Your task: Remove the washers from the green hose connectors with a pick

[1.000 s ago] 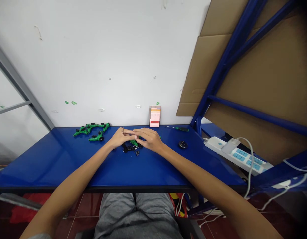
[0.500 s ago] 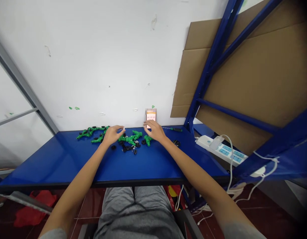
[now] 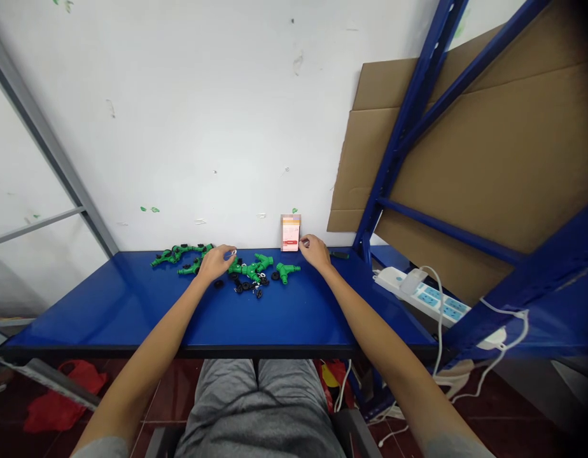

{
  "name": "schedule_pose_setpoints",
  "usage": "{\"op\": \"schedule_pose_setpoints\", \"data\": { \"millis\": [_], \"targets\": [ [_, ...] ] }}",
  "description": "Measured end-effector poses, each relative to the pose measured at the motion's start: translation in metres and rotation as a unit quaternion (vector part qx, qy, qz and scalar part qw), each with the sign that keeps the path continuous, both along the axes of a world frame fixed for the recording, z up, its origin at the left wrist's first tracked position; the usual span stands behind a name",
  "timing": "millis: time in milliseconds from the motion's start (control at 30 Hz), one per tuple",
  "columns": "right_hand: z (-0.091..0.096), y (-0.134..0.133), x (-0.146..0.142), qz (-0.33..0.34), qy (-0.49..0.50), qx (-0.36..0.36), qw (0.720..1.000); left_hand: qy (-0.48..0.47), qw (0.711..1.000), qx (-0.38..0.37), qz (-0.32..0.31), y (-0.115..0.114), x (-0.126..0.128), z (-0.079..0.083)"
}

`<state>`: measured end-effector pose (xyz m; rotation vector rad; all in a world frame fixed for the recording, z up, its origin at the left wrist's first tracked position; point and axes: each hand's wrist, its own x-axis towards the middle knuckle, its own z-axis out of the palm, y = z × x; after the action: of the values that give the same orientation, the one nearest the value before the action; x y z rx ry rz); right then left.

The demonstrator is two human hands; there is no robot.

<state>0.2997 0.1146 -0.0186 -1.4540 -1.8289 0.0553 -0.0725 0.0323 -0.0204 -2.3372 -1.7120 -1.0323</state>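
Observation:
My left hand [image 3: 216,262] pinches a small white ring [image 3: 233,252] between thumb and fingertips, above the left side of a cluster of green plastic fittings [image 3: 246,271]. Just right of the upright phone [image 3: 290,234], my right hand [image 3: 315,252] is raised with bent fingers; a small gap shows between thumb and fingers, and nothing is visible in it. Whether its fingertips touch the phone's edge I cannot tell. A separate green branched fitting [image 3: 285,273] lies below the phone, beside a black round piece [image 3: 275,276]. Black small parts [image 3: 246,286] and white rings lie around the cluster.
More green fittings with black parts [image 3: 165,257] lie at the back left of the blue table [image 3: 275,318]. A screwdriver [image 3: 340,255] lies right of my right hand. A white power strip [image 3: 418,289] with cables stands beyond the table's right edge, near a blue metal frame [image 3: 377,184].
My right hand has moved from in front of the phone to its right side, uncovering the green fitting. The phone's screen has changed from timer digits to another page. My left hand keeps the white ring.

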Motion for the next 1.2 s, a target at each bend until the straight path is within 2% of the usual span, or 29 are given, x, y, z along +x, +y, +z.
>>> {"op": "schedule_pose_setpoints", "data": {
  "millis": [433, 1000, 1200],
  "targets": [
    [-0.002, -0.007, -0.020, 0.052, -0.042, -0.038, 0.997, 0.006, 1.000, -0.009, -0.016, -0.003, 0.003, 0.003],
    [-0.002, -0.010, -0.021, 0.077, -0.057, -0.040, 0.995, -0.009, 0.999, -0.021, -0.028, -0.005, 0.006, 0.006],
    [-0.003, -0.011, -0.025, 0.109, -0.058, -0.042, 0.991, -0.013, 0.999, -0.022, -0.040, -0.006, 0.008, 0.006]
  ]
}}
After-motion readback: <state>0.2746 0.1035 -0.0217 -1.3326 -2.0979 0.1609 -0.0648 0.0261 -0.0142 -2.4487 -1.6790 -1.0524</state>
